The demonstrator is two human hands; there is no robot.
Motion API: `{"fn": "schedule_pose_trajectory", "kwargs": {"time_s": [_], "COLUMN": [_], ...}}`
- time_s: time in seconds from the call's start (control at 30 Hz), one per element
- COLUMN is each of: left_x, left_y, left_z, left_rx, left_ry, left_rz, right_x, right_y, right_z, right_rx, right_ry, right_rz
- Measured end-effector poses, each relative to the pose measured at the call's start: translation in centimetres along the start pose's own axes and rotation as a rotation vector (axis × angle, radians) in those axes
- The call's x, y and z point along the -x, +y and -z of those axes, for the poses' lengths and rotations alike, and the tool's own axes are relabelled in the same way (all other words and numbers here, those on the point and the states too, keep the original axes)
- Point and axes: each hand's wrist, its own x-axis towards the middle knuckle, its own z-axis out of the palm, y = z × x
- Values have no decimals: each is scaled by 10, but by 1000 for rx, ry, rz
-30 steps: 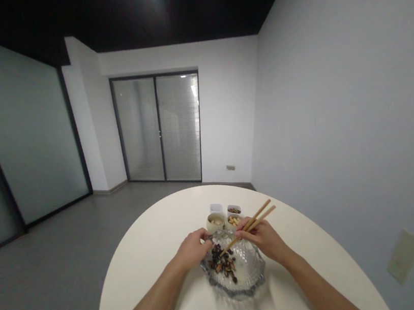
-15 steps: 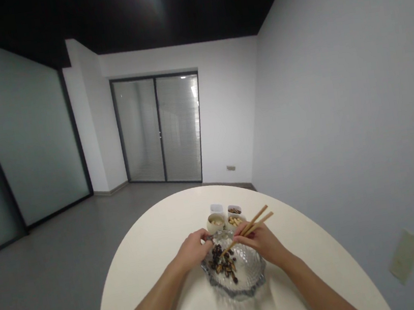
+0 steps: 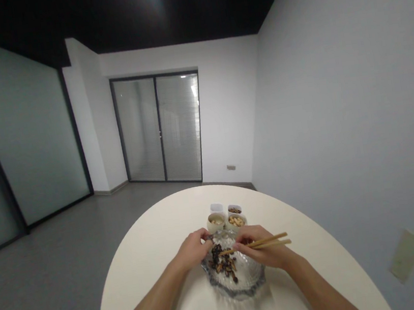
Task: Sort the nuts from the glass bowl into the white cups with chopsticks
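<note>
A cut-glass bowl (image 3: pixel 248 282) sits on the round white table (image 3: pixel 159 254) in front of me, with a pile of dark and brown pieces (image 3: pixel 222 264) in its left half. My left hand (image 3: pixel 193 249) is closed on the bowl's far left rim. My right hand (image 3: pixel 261 250) grips a pair of wooden chopsticks (image 3: pixel 271 242), held almost level above the bowl, their tips pointing left at the top of the pile.
Just beyond the bowl stand small white cups: one round (image 3: pixel 215 221) with pale contents, one with light nuts (image 3: pixel 235 221), one with dark pieces (image 3: pixel 234 209), and one more (image 3: pixel 216 207). A wall rises close on the right; grey floor lies left.
My right hand has swung the chopsticks from a steep upward slant down to nearly horizontal, and the hand dropped lower over the bowl. My left hand stayed on the rim.
</note>
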Motion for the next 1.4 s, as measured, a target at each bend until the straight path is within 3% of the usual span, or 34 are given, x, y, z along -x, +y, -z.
{"fn": "schedule_pose_trajectory", "kwargs": {"time_s": [0.47, 0.67, 1.4], "left_x": [-2, -1, 0], "left_y": [-5, -2, -1], "left_z": [-3, -2, -1], "left_rx": [-6, -17, -40], "left_ry": [0, 0, -1], "left_rz": [1, 13, 2], "right_x": [0, -1, 1], "right_y": [4, 5, 9], "right_z": [-1, -3, 2], "right_rx": [141, 211, 200], "right_ry": [19, -33, 1], "right_rz": [-46, -42, -29]}}
